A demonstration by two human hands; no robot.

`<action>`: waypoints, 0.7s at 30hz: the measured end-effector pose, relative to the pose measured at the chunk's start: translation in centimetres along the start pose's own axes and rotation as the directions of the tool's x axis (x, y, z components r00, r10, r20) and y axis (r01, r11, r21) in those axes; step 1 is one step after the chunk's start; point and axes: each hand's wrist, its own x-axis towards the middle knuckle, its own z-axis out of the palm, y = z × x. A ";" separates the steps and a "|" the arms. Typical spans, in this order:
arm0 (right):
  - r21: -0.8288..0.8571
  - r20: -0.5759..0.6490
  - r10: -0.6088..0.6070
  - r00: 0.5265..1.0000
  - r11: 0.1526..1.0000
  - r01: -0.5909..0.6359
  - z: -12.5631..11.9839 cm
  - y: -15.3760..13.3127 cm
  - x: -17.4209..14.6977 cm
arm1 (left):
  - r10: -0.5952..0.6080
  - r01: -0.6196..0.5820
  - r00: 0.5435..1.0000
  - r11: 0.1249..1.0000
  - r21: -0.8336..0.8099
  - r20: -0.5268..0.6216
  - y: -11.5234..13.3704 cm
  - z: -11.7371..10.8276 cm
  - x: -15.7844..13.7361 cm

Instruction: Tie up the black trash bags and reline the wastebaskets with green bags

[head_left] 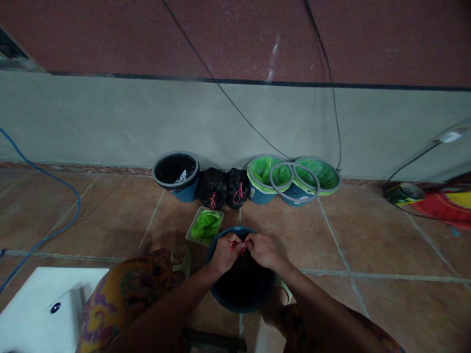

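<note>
Red string (242, 248) is over the bucket (243, 309), pinched by the fingertips of both our left hand (225, 255) and our right hand (263, 249), which nearly meet there. We cannot make out the bucket's dark inside. Just beyond the bucket, to its left, we see a tray (190, 234) of green plastic (205, 226). Farther past the bucket are two black bags (212, 186); beyond it leftward, a black-lined bin (186, 193); beyond it rightward, two green-lined bins (260, 196) and a grey ring (296, 201). Farthest from the bucket, we face a wall (110, 117).
</note>
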 end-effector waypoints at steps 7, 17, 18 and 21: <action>-0.148 0.032 0.049 0.998 0.988 -0.044 0.2 0.5 0.2 | 0.023 -0.031 0.997 0.995 0.092 0.078 -0.7 -0.1 -0.2; -0.218 -0.003 0.135 0.991 0.967 -0.132 0.7 1.3 0.1 | -0.073 0.023 0.974 0.973 0.231 0.213 -1.1 -0.4 -0.4; -0.217 -0.002 0.137 0.991 0.967 -0.134 0.7 1.3 0.1 | -0.082 0.027 0.972 0.969 0.244 0.220 -1.1 -0.4 -0.4; -0.212 0.003 0.115 0.993 0.971 -0.112 0.7 1.4 0.2 | -0.118 0.055 0.965 0.964 0.259 0.235 -1.1 -0.5 -0.4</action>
